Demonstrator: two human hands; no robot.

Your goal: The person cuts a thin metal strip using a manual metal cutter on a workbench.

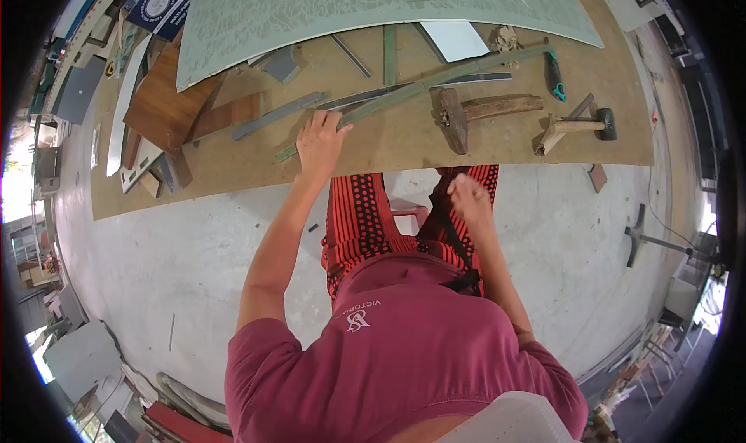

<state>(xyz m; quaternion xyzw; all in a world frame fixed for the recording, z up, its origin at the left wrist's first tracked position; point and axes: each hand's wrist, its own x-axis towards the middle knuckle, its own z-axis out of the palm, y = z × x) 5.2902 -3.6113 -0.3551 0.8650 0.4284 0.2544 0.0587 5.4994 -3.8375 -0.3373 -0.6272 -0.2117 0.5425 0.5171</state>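
Observation:
My left hand [322,137] rests on the near part of a long green strip [412,89], its fingers closed around the strip near the table's front edge. My right hand [469,196] hangs above my lap, off the table, its fingers curled; whether it holds something small is not visible. Beyond the long strip lie a grey strip [277,116], a short green strip [389,54] and a thin dark strip [350,55]. To the right of my left hand, a hammer-like tool with a rough wooden handle [503,106] lies on the brown tabletop [365,149].
A large green patterned sheet [373,9] covers the back of the table. Brown boards [169,105] are piled at the left. A black-headed mallet [605,124] and a teal-and-black handled tool [554,76] lie at the right. A red stool [409,212] shows between my legs.

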